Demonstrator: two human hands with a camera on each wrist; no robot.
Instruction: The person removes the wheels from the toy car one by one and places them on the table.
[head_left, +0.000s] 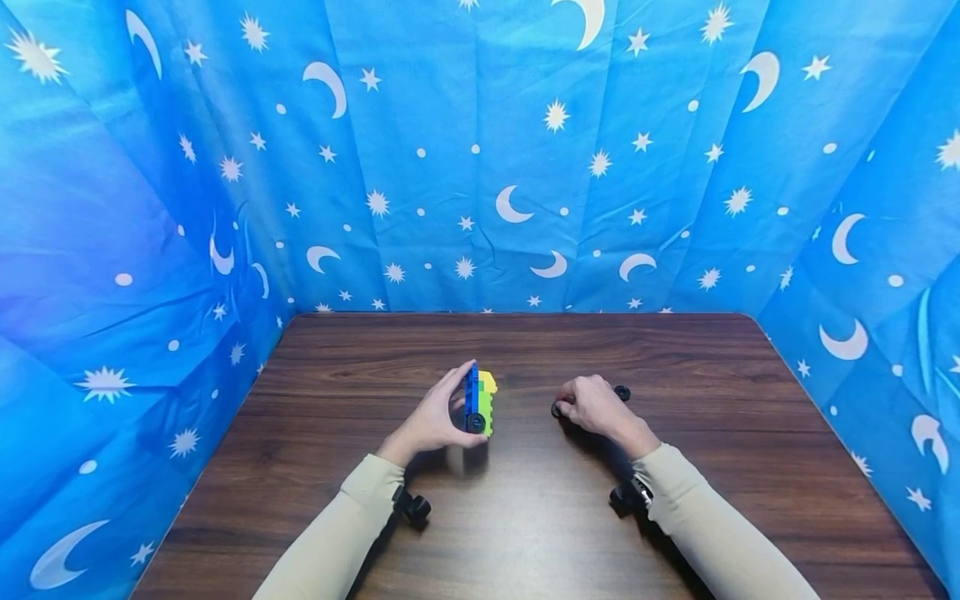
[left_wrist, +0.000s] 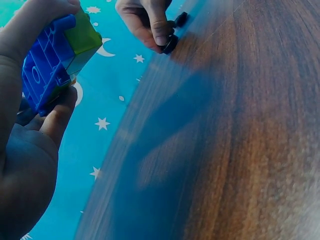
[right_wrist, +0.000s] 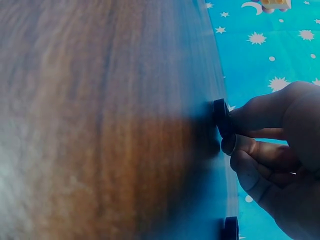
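My left hand (head_left: 431, 421) grips a toy car of building blocks (head_left: 483, 404) by its two ends, thumb at the near end and fingers at the far end. The car is tilted on its side, with its blue base (left_wrist: 42, 72) turned toward the palm and green and yellow blocks on the other side. One black wheel (head_left: 476, 423) shows at its near end. Farther right, my right hand (head_left: 596, 406) pinches a small black wheel (right_wrist: 220, 114) between thumb and fingers, low at the tabletop. Another black wheel (head_left: 622, 392) rests on the table just beyond that hand.
The brown wood-grain table (head_left: 525, 525) spans the space under both hands. Blue cloth (head_left: 450, 167) with white moons and stars hangs behind it and at both sides. A black wrist camera (head_left: 412, 506) sits below the left sleeve, another (head_left: 626, 497) at the right wrist.
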